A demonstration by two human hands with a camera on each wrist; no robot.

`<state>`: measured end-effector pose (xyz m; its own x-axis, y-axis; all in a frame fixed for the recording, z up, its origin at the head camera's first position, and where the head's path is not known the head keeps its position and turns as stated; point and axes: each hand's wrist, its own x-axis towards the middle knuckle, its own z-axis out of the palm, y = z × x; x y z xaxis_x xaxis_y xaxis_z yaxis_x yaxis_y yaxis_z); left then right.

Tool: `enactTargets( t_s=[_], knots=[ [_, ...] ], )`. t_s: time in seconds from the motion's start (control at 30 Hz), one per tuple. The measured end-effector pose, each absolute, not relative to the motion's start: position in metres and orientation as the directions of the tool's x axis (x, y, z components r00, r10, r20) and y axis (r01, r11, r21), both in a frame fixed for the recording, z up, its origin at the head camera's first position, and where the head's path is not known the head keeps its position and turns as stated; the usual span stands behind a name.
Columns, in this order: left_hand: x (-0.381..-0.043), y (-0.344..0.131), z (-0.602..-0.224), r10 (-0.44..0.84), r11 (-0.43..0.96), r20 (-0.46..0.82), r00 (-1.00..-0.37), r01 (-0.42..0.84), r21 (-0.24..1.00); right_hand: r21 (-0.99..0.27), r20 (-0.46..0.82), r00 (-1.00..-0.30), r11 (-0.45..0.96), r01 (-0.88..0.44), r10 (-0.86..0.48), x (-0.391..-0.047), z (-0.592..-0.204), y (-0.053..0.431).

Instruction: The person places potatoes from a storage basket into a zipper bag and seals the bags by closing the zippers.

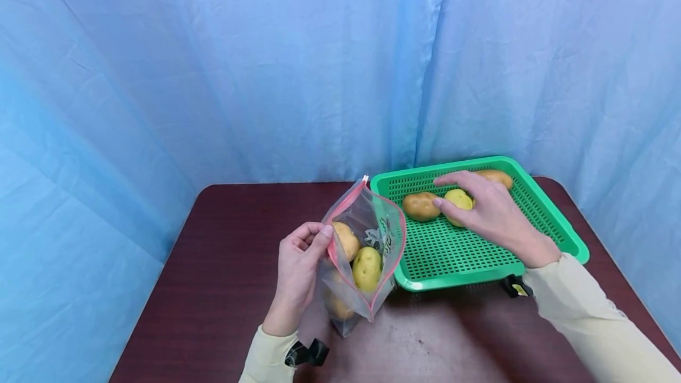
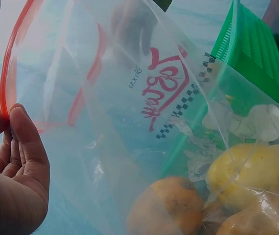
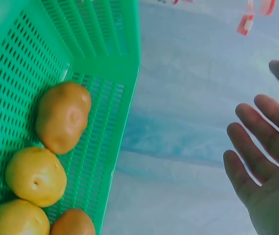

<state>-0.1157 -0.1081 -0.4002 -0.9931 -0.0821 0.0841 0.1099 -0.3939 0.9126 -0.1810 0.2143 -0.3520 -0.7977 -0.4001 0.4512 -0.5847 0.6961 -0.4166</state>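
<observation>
My left hand [image 1: 298,262] pinches the pink-edged rim of a clear zip bag [image 1: 387,232] between thumb and fingers. The bag's mouth gapes, with a white zipper slider [image 1: 365,179] at its top corner. Inside lie several potatoes, among them a yellow potato [image 1: 367,269] and a tan potato [image 1: 346,240]. Over a green basket [image 1: 452,256], my right hand [image 1: 492,211] hovers with fingers spread and nothing in its grasp. Beneath it, the basket holds a brown potato [image 1: 420,206], a yellow potato [image 1: 456,198] and others, which show better in the right wrist view.
The basket stands on a dark reddish-brown table [image 1: 229,270], just right of the bag. A pale blue curtain [image 1: 298,75] hangs behind and along the sides. Dark wrist cameras [image 1: 308,352] are strapped under both cream sleeves.
</observation>
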Motion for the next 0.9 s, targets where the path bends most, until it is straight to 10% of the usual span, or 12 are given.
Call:
enactTargets(
  t_s=[0.9],
  knots=[
    [-0.115, -0.114, -0.404, -0.091, -0.37, 0.087, -0.992, 0.115, 0.922, -0.416, 0.088, -0.844, 0.751, -0.513, -0.529, -0.239, -0.372, 0.224]
  ],
)
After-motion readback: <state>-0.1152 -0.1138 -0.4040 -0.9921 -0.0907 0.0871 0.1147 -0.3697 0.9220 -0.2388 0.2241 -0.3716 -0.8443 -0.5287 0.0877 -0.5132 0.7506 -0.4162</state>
